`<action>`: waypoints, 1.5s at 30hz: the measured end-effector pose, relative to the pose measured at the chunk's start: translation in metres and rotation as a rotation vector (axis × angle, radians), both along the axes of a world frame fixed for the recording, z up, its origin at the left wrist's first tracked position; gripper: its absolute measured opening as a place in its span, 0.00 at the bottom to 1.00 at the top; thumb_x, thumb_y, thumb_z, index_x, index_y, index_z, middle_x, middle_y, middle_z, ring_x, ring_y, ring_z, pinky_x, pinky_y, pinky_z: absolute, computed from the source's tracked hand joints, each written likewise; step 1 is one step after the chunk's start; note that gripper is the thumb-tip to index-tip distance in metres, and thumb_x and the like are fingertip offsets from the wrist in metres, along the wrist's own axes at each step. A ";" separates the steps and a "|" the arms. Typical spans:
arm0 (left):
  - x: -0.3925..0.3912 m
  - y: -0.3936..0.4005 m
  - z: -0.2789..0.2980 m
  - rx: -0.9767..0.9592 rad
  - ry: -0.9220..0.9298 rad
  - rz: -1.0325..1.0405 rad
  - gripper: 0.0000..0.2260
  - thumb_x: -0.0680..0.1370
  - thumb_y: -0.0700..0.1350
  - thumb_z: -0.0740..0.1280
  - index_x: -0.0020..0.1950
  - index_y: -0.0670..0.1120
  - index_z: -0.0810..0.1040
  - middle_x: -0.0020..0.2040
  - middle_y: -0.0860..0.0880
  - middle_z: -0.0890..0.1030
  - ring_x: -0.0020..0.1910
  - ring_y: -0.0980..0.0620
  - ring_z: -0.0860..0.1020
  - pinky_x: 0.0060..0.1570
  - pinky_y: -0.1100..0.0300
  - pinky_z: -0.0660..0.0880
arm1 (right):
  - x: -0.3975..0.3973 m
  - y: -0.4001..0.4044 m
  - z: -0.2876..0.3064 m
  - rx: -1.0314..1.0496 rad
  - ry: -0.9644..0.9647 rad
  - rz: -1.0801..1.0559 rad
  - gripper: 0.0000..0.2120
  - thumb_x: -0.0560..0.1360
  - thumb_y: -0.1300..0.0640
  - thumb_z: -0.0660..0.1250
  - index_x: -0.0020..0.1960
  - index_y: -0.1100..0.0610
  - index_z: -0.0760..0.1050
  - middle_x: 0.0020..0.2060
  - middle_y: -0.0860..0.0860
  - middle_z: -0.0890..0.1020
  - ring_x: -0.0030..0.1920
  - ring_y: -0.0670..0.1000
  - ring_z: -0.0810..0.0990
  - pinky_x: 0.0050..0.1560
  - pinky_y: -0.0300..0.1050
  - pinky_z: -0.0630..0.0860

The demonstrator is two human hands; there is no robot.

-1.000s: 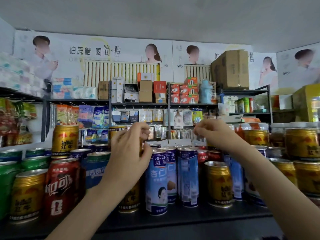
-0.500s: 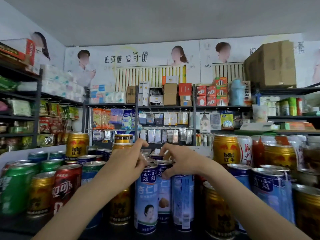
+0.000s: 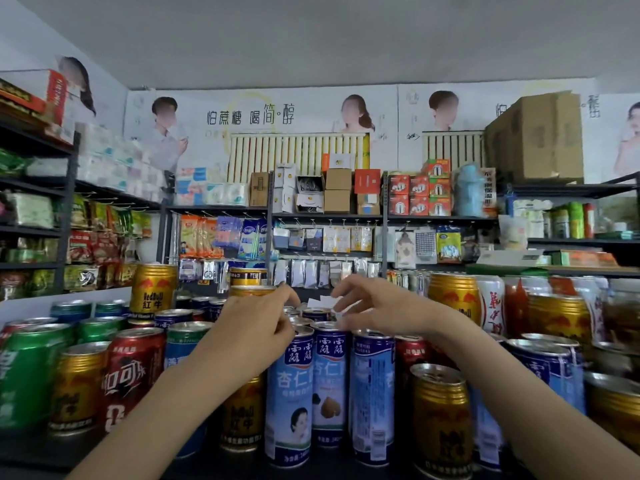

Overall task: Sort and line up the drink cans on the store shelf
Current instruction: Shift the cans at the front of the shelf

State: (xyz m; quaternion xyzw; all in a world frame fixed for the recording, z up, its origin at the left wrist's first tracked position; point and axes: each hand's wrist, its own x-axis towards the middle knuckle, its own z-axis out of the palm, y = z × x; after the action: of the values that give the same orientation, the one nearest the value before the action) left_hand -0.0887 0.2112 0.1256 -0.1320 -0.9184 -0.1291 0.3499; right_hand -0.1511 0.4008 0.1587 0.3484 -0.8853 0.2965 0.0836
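Drink cans of mixed kinds crowd the dark shelf (image 3: 41, 450). Three tall blue-and-white cans (image 3: 289, 393) stand side by side at the front centre, with more of them in rows behind. My left hand (image 3: 252, 327) hovers over the front blue can, fingertips pinched together at the can tops behind it; whatever they touch is hidden. My right hand (image 3: 377, 313) reaches in from the right, fingers spread above the second-row can tops, thumb near the rim of the middle blue can (image 3: 329, 375). A gold can (image 3: 441, 417) stands at the front right.
Red (image 3: 133, 372), green (image 3: 27, 375) and gold cans (image 3: 78, 386) fill the left side. A taller stacked gold can (image 3: 154, 289) rises at the back left, another (image 3: 453, 296) at the back right. More blue cans (image 3: 543, 372) stand on the right. A white price tag (image 3: 322, 301) sits behind my fingers.
The view has shifted left, so the cans sit further right in view. My right hand has lifted off the second-row can top and spread its fingers; my left hand has curled its fingers inward.
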 end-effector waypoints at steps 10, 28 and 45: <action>-0.001 0.026 -0.010 -0.114 0.070 -0.029 0.13 0.80 0.50 0.56 0.65 0.57 0.67 0.60 0.62 0.73 0.60 0.61 0.69 0.65 0.63 0.53 | 0.019 0.051 0.008 -0.080 0.210 -0.276 0.09 0.77 0.65 0.59 0.48 0.53 0.75 0.44 0.47 0.79 0.47 0.46 0.78 0.48 0.39 0.75; -0.012 0.030 -0.013 -0.065 0.059 -0.031 0.14 0.80 0.46 0.56 0.61 0.59 0.73 0.46 0.62 0.67 0.55 0.60 0.69 0.66 0.60 0.53 | -0.022 -0.002 0.029 0.358 -0.270 -0.295 0.17 0.77 0.58 0.64 0.65 0.58 0.72 0.64 0.59 0.73 0.37 0.51 0.77 0.35 0.37 0.77; -0.014 0.036 -0.004 0.014 0.050 -0.092 0.11 0.79 0.45 0.60 0.57 0.53 0.79 0.46 0.60 0.77 0.45 0.59 0.74 0.65 0.55 0.66 | 0.016 -0.001 0.052 -0.309 0.156 -0.396 0.17 0.69 0.55 0.72 0.48 0.59 0.65 0.37 0.53 0.76 0.38 0.55 0.81 0.39 0.51 0.82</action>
State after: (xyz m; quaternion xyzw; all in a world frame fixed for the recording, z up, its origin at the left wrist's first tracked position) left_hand -0.1031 0.2468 0.1219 -0.1747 -0.9013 -0.1481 0.3676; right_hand -0.1350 0.3994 0.2103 0.1734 -0.8713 0.3781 0.2603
